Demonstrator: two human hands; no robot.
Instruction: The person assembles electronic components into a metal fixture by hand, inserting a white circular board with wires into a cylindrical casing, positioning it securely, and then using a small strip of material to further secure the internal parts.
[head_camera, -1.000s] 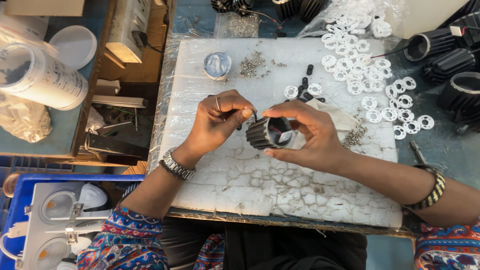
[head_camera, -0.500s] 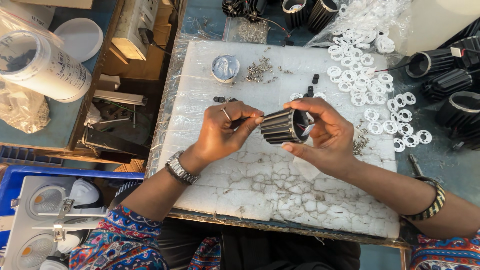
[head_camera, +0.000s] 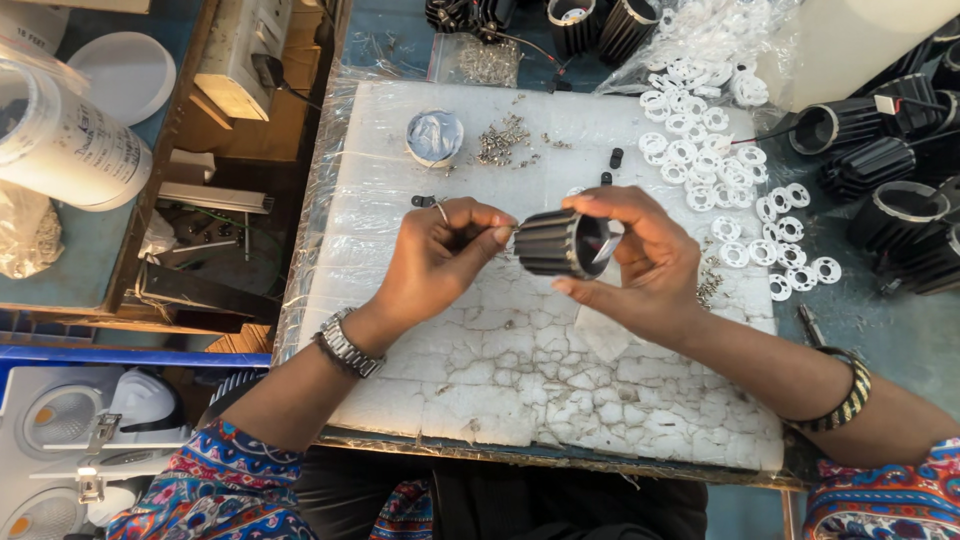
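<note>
Since the earlier frame, black ribbed cylindrical metal housing (head_camera: 562, 243) sits turned, long axis sideways above cracked white board (head_camera: 500, 400), cupped in right hand (head_camera: 640, 265); left hand (head_camera: 440, 258) pinches something tiny, unidentifiable, at its left end.

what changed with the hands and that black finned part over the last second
The right hand turned the black finned cylinder from open end facing up to lying sideways, and the left hand shifted to its closed end, fingertips pinched there. Both hands kept hold near it; the white rings and screws stayed put.
</note>
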